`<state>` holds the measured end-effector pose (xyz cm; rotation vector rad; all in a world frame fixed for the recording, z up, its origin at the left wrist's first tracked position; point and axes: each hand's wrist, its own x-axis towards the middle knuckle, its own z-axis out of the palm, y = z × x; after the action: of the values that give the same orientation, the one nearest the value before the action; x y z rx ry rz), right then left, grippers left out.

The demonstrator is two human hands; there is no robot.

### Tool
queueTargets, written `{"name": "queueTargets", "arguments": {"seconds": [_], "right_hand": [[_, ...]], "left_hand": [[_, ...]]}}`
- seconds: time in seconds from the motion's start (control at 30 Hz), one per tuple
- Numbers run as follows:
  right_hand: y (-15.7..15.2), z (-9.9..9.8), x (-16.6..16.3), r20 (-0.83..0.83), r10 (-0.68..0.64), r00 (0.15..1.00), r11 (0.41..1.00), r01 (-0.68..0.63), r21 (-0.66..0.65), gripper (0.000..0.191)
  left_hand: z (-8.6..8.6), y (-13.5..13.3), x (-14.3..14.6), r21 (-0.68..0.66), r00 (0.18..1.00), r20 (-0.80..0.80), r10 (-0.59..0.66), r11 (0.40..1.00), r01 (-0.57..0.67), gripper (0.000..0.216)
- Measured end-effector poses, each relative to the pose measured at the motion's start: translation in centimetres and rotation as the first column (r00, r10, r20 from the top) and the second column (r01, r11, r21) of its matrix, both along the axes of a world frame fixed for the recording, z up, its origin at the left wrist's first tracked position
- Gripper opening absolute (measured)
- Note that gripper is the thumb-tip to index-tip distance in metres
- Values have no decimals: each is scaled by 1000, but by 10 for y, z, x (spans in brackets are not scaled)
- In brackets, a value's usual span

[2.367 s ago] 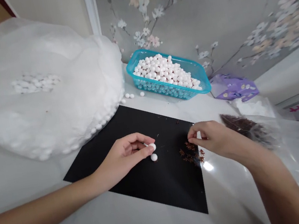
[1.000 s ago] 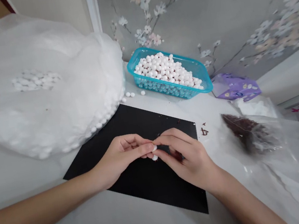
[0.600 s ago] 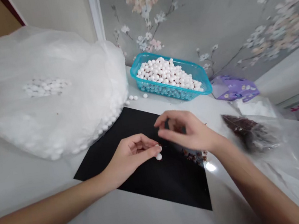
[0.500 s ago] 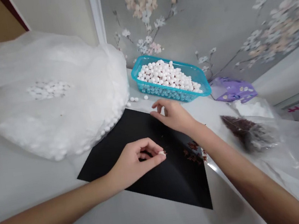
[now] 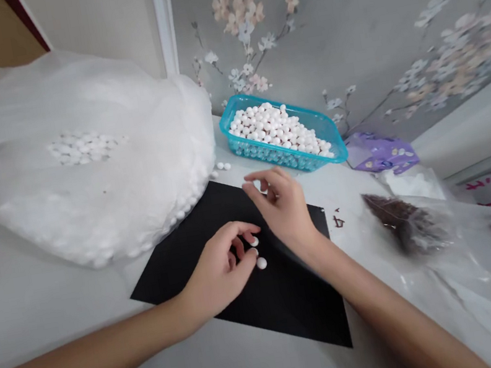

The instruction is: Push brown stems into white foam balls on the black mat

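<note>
My left hand (image 5: 220, 270) rests on a black sheet (image 5: 247, 309), fingers curled, their tips pinching a small white ball (image 5: 254, 242). A second white ball (image 5: 262, 263) lies on the sheet against my thumb tip. My right hand (image 5: 284, 206) hovers just above and to the right of these, fingers loosely curled and apart, with nothing visible in them. Behind it stands a turquoise basket (image 5: 339, 152) heaped with white balls (image 5: 274, 129).
A large white sack (image 5: 81, 161) of balls fills the left. Loose balls (image 5: 224, 166) lie beside it. A purple packet (image 5: 379, 152) sits right of the basket. A clear plastic bag with brown bits (image 5: 407, 223) lies at the right, a brown scrap (image 5: 337, 221) near it.
My right hand left the brown bits, met my left hand at the ball, reached toward the basket, then drew back over the sheet. My left hand stayed by the balls.
</note>
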<state>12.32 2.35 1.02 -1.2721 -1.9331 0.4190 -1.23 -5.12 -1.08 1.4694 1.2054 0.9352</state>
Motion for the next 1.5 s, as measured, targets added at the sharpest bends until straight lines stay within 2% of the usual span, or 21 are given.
{"name": "queueTargets", "arguments": {"seconds": [0.07, 0.13, 0.23, 0.33, 0.43, 0.53, 0.63, 0.73, 0.8, 0.9, 1.07, 1.27, 1.5], "right_hand": [[-29, 5, 11, -46, 85, 995, 994, -88, -59, 18], [-46, 6, 21, -36, 174, 984, 979, -177, -105, 18], [-53, 3, 34, -6, 285, 958, 950, -284, -129, 21], [-51, 6, 45, 37, 342, 939, 928, -332, -172, 27], [-49, 20, 62, 160, 323, 933, 931, -282, -231, 30], [-47, 33, 82, 371, 281, 885, 926, -148, -348, 10], [-46, 35, 96, 505, 313, 804, 861, -16, -509, 5], [-46, 28, 96, 516, 336, 788, 811, 37, -584, 11], [-46, 24, 93, 499, 344, 795, 801, 29, -598, 15], [-46, 22, 91, 474, 347, 810, 817, -13, -576, 19], [-46, 24, 96, 465, 327, 822, 846, -35, -532, 13], [-46, 21, 90, 420, 431, 798, 817, -148, -557, 11], [-42, 21, 91, 403, 377, 834, 842, -128, -524, 15]], "left_hand": [[2, 2, 0, -96, 985, 158, 62, 994, -47, 21], [4, 5, 0, -167, 961, 264, 85, 985, -41, 25], [6, 7, 0, -219, 952, 302, 44, 975, 24, 23], [7, 9, 0, -224, 953, 302, 15, 973, 55, 20], [7, 10, 0, -230, 953, 300, 36, 973, 35, 19], [7, 11, 1, -228, 959, 276, 62, 974, 3, 17], [7, 11, 2, -215, 971, 234, 59, 977, -7, 18], [7, 10, 2, -204, 974, 218, 57, 979, -12, 17], [8, 10, 1, -201, 975, 215, 53, 979, -9, 17], [9, 10, 1, -201, 977, 204, 52, 980, -10, 18], [9, 10, 0, -209, 979, 197, 53, 978, -11, 20], [11, 10, 3, -215, 979, 195, 65, 976, -22, 20], [10, 10, 3, -211, 980, 192, 51, 977, -10, 20]]}}
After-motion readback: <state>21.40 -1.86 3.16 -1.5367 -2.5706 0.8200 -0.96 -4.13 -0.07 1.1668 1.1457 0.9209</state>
